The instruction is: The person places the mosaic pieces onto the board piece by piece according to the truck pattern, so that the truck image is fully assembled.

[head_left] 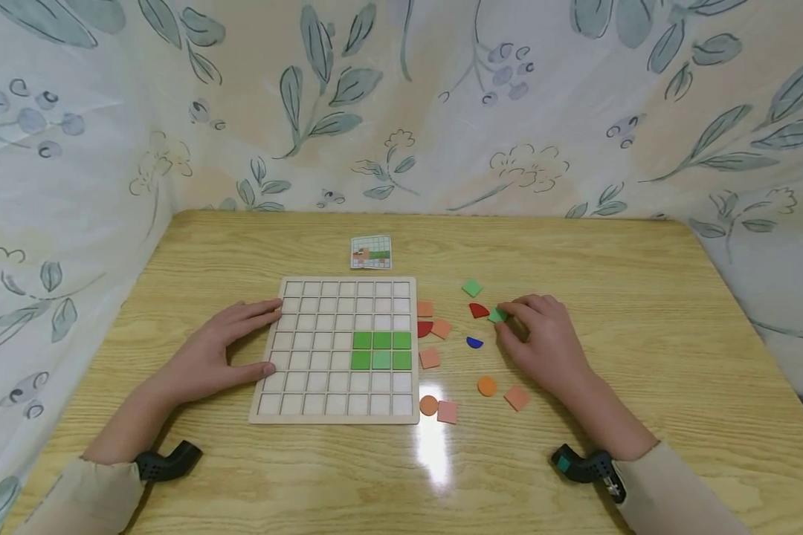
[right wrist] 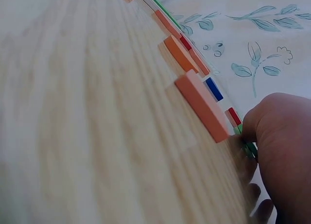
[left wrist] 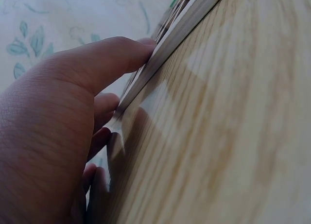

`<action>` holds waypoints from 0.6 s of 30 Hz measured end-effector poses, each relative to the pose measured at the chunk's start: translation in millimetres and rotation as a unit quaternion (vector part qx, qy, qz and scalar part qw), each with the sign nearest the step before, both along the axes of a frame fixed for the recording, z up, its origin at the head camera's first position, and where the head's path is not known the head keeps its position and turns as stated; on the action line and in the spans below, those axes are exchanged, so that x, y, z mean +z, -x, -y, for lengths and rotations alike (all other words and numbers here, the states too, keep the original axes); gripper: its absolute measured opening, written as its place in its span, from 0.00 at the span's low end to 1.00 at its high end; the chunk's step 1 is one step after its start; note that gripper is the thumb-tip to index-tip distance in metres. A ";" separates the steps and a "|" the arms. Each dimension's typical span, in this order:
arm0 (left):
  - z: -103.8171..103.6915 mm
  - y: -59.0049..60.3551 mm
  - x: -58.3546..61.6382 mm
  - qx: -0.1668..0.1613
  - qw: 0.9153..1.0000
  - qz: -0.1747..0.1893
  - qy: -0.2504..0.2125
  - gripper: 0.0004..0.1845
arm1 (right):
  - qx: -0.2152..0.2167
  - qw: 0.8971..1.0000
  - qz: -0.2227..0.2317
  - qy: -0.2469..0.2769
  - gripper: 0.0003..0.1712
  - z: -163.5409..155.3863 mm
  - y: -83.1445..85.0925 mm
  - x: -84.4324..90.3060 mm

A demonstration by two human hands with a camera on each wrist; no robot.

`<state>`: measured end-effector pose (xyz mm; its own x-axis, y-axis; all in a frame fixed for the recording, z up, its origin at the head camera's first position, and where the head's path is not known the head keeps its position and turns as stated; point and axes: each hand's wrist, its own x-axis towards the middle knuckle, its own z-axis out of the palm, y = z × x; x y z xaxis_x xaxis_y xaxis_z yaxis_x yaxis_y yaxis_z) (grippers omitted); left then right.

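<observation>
A wooden grid board [head_left: 334, 419] lies flat on the table, with green square tiles [head_left: 381, 341] set in two rows in its right part. At its left edge my left hand [head_left: 217, 349] rests, fingers extended and thumb spread apart, the fingertips touching the frame. In the left wrist view the thumb [left wrist: 121, 56] presses against the board's side. My right hand [head_left: 542, 342] is over the loose pieces to the right, thumb and index finger pinching a green tile [head_left: 496, 316] that is partly hidden. A red quarter-round piece [head_left: 478, 310] lies just left of that tile.
A small picture card [head_left: 371, 253] lies behind the board. Right of the board are a loose green tile [head_left: 471, 287], a blue half-round piece [head_left: 474, 342], orange discs [head_left: 486, 386] and several salmon squares [head_left: 517, 397]. A patterned cloth [head_left: 401, 111] hangs behind the table.
</observation>
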<state>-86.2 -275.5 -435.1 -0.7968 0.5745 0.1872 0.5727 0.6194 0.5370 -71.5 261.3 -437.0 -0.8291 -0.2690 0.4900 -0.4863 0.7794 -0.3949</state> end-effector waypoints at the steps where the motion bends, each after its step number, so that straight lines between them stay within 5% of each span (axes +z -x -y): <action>1: -0.1 0.0 -0.3 0.000 1.000 0.001 0.000 0.46 | 0.001 1.000 -0.002 0.001 0.12 0.0 0.0 0.3; 18: -0.6 -1.9 -1.7 0.011 1.000 0.005 -0.006 0.44 | 0.016 0.999 -0.026 0.023 0.13 12.8 7.2 2.5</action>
